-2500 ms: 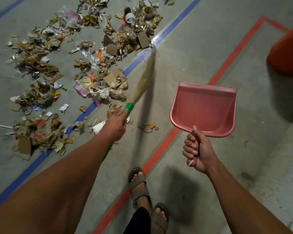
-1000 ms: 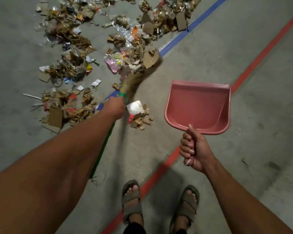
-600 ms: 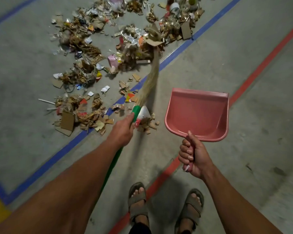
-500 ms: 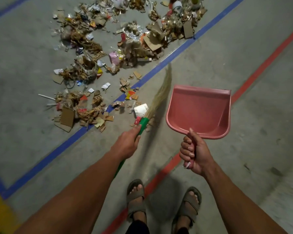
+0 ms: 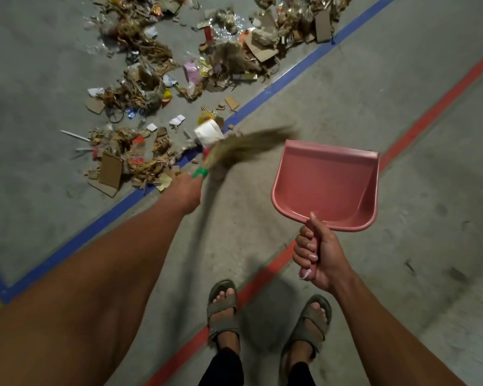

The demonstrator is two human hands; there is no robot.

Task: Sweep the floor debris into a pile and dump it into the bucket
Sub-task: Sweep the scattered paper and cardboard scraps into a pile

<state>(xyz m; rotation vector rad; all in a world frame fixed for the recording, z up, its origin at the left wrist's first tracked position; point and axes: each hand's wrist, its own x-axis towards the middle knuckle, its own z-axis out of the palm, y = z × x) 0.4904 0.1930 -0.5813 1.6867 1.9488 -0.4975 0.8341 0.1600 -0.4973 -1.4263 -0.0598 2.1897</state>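
Two painted lines, a blue line (image 5: 273, 89) and a red line (image 5: 435, 112), run diagonally across the grey concrete floor (image 5: 374, 65), and scattered debris (image 5: 156, 87) of cardboard scraps and paper lies mostly beyond the blue one. Nearer, the right hand (image 5: 319, 256) is wrapped around the handle of a pink dustpan (image 5: 326, 185), held above the floor with its open mouth pointing away from the person. Smallest, the broom (image 5: 243, 150) is blurred, its bristles pointing up and right from the green collar, where the left hand (image 5: 186, 190) clasps it.
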